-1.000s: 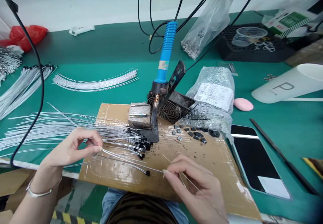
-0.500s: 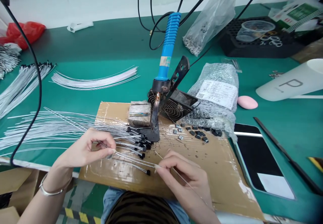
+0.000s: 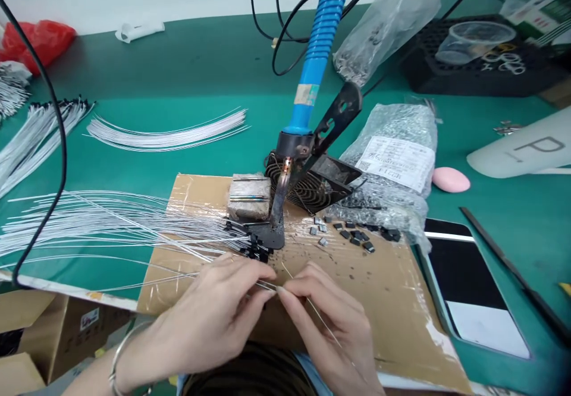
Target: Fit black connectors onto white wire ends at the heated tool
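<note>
Close together over the brown board (image 3: pixel 392 324), my left hand (image 3: pixel 223 307) and my right hand (image 3: pixel 328 319) meet fingertip to fingertip. My left thumb and fingers pinch thin white wires (image 3: pixel 266 285), and my right fingertips close on the wires' ends. A thin silvery strand, like solder wire (image 3: pixel 319 314), also runs through my right hand, its free tip pointing up. Just beyond my hands stands a blue-handled soldering iron (image 3: pixel 328 27), tip down on a stand. White wires with black connectors (image 3: pixel 256 244) lie left of it. The exact wire ends are hidden by my fingers.
Behind the iron is a small black fan (image 3: pixel 307 188), with a pale block (image 3: pixel 250 197) to its left. Loose black connectors (image 3: pixel 357 236) lie to the right, near a bubble-wrap package (image 3: pixel 392 146) and a phone (image 3: pixel 473 289). A black cable (image 3: pixel 57 116) hangs at left.
My left hand has moved right along the wires, up to my right fingertips. My right hand has stayed nearly in place. The view has shifted slightly.
</note>
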Tool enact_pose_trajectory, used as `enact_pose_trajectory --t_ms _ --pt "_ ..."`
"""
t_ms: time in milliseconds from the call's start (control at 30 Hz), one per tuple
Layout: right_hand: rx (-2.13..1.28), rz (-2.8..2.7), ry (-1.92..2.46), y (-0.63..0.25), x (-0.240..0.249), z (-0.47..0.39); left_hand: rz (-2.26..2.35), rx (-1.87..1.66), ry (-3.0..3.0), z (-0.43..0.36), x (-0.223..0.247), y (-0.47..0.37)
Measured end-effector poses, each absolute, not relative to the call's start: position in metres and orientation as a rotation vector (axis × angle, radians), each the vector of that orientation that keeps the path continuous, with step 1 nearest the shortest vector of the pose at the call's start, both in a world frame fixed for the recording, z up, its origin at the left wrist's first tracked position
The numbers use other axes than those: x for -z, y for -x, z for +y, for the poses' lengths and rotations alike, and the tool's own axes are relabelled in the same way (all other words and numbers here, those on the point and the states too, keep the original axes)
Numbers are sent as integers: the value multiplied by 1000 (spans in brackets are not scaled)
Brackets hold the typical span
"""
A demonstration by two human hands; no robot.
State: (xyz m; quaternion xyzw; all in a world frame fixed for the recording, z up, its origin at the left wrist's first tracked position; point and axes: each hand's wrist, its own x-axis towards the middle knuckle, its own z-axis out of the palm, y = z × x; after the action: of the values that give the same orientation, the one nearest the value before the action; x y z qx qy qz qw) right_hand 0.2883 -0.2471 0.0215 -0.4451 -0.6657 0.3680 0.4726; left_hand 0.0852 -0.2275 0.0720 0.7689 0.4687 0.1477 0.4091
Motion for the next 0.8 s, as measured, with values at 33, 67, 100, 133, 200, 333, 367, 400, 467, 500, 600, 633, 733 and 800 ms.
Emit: enact_pose_trajectory --t_ms 33,67,100,133,200,333,367,400,467,500,600,633,733,800 --pt "-907 -1626 1095 -289 -21 -247 1183 -378 -1910 -228 -69 -90" --pt "-918 -1620 1104 -290 -21 -248 1192 -379 -1867 -229 -66 -93" --pt "-936 -1617 1107 -291 -21 -248 1202 -382 -1815 -228 -64 -95" --pt "-956 -1613 1108 -292 -20 -248 1207 -390 -1759 -227 -62 -96" --pt "-998 -1593 1105 -292 -19 -247 1210 -423 -1640 -226 -59 -96" --pt "-1074 -1445 1167 -293 -13 -246 1233 -518 -1428 -222 -55 -98" --pt "-1099 -1365 1180 -294 -10 -246 1247 -539 -1392 -222 -54 -99" --pt "-1131 -1271 1174 -295 -7 -246 1263 -560 -1365 -221 -52 -99" --pt "-1214 -1082 1121 -296 -1 -244 1293 -589 -1332 -220 -49 -100" --pt "-1256 -1013 1095 -296 1 -244 1300 -596 -1318 -219 -48 -100" --pt "-1271 -926 1135 -292 1 -243 1300 -618 -1276 -217 -46 -99" --pt "-1252 -924 1172 -289 -2 -243 1293 -623 -1261 -216 -45 -99" --pt "-1256 -923 1270 -278 -12 -244 1265 -639 -1216 -215 -45 -98" --pt "-1298 -910 1291 -272 -17 -244 1258 -650 -1192 -215 -45 -98"
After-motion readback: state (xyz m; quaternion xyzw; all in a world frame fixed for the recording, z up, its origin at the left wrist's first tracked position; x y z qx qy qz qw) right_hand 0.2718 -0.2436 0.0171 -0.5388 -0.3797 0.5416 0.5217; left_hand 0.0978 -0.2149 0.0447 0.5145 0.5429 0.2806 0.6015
